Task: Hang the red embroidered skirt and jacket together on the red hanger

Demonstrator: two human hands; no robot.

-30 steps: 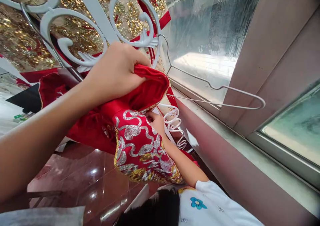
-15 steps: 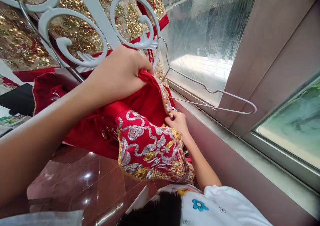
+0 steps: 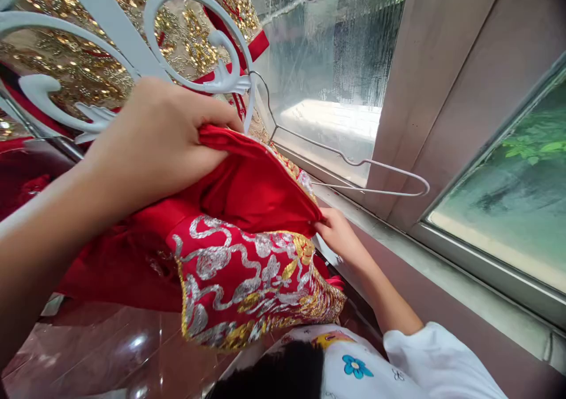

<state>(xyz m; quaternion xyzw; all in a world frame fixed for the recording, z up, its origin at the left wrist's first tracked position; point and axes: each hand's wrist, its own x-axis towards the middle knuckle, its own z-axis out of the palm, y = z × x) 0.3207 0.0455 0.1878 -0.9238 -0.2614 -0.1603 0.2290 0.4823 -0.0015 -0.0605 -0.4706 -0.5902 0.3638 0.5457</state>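
Where fingers curl: left hand (image 3: 150, 139) clenched on red garment (image 3: 247, 234).

Right hand (image 3: 340, 237) moved from under the garment's (image 3: 247, 269) embroidered panel out to its right edge, now pinching the red fabric there. Opening pulled wider; more red lining shows. View shifted: hanger (image 3: 354, 163) sits further left.
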